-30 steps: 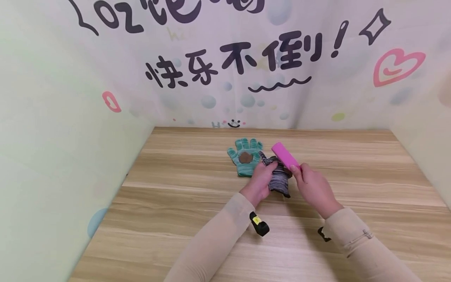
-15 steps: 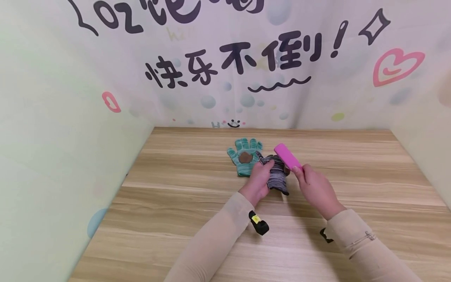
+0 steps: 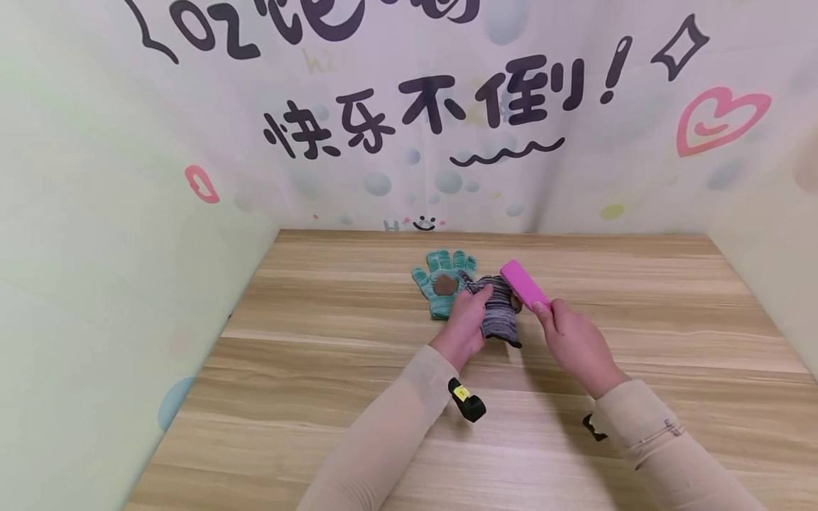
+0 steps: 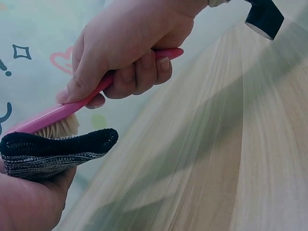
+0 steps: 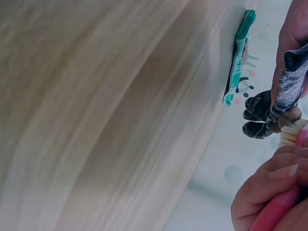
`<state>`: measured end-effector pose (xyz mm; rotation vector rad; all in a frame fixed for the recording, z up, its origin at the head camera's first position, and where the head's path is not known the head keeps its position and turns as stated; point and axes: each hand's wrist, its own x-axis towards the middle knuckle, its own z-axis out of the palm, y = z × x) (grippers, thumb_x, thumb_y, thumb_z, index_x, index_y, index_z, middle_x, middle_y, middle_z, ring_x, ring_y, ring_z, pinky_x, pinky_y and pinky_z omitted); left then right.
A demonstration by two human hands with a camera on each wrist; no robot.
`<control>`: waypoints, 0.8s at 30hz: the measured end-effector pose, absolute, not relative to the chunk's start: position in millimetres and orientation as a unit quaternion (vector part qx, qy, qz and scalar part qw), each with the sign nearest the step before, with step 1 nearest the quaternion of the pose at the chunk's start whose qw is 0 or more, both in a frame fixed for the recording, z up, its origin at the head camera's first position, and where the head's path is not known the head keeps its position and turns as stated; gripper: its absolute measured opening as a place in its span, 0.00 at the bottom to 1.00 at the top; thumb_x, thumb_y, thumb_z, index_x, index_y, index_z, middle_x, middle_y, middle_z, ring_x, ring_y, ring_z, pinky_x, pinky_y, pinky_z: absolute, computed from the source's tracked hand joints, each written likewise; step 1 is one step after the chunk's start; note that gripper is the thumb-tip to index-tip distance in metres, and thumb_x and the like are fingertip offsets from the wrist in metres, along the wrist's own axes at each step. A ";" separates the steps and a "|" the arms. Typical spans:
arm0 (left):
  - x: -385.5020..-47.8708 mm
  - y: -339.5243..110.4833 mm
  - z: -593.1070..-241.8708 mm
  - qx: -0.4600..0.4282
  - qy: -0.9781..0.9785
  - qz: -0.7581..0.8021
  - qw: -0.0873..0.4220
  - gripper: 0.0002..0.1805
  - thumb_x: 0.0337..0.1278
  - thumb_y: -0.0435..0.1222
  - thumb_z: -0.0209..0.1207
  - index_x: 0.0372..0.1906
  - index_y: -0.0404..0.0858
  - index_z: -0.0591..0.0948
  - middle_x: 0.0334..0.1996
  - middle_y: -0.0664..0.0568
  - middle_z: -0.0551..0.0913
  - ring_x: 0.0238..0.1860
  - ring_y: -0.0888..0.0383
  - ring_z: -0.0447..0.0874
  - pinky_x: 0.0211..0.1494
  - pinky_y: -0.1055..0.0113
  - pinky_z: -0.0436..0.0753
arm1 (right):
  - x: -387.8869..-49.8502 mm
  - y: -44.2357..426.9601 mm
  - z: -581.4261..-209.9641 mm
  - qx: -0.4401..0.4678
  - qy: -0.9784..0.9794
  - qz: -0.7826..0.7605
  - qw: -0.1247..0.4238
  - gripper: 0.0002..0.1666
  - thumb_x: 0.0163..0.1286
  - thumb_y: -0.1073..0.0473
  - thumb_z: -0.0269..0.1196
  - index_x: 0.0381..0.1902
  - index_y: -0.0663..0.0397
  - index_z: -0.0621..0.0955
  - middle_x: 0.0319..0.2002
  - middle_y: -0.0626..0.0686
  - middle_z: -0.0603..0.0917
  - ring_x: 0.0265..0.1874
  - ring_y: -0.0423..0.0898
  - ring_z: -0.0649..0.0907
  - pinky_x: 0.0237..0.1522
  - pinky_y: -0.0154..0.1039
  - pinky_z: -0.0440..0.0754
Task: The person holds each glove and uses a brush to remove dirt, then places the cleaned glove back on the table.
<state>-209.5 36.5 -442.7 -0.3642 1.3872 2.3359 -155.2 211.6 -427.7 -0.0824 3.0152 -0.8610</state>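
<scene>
My left hand (image 3: 465,325) grips a black-and-grey striped knit glove (image 3: 501,312), thumb on top, held up off the table. My right hand (image 3: 578,348) is curled round the handle of a pink brush (image 3: 524,284). In the left wrist view the pale bristles (image 4: 60,127) point down at the glove (image 4: 53,154), by its dark cuff. The right wrist view has the bristles (image 5: 289,134) against a brown patch (image 5: 290,117) on the glove, whose dark fingers (image 5: 257,113) hang free. A green glove (image 3: 441,305) with a brown palm patch lies flat just behind my left hand.
The wood-grain table (image 3: 319,397) meets a printed wall cloth (image 3: 358,199) at the back, with pale walls at both sides. A black wrist camera (image 3: 469,402) sticks out from the left cuff, and another dark device (image 3: 594,428) is at the right cuff.
The striped glove and my left hand have shifted slightly left and away from me. The brush head has moved a little right and down. Both grips are unchanged, and the green glove has stayed put.
</scene>
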 end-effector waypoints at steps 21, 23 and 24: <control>-213.3 30.4 -436.4 -0.144 0.503 0.833 0.179 0.31 0.76 0.45 0.51 0.75 0.41 0.57 0.56 0.43 0.79 0.46 0.54 0.82 0.46 0.64 0.84 | -153.0 219.2 -432.8 -0.018 0.956 -0.291 0.029 0.37 0.83 0.37 0.35 0.45 0.65 0.73 0.22 0.53 0.71 0.19 0.47 0.70 0.20 0.39 0.69; -212.7 29.9 -434.5 -0.137 0.503 0.833 0.185 0.29 0.77 0.45 0.50 0.74 0.40 0.59 0.55 0.43 0.80 0.43 0.55 0.83 0.41 0.67 0.85 | -153.3 219.5 -433.1 -0.016 0.955 -0.296 0.029 0.37 0.82 0.36 0.34 0.46 0.65 0.73 0.23 0.53 0.71 0.20 0.47 0.69 0.20 0.39 0.69; -212.3 30.0 -434.2 -0.137 0.502 0.833 0.187 0.29 0.77 0.44 0.50 0.74 0.40 0.58 0.55 0.43 0.80 0.43 0.55 0.83 0.40 0.67 0.85 | -153.2 220.0 -433.0 -0.014 0.955 -0.296 0.029 0.37 0.82 0.36 0.34 0.46 0.65 0.73 0.23 0.53 0.70 0.20 0.48 0.69 0.20 0.39 0.69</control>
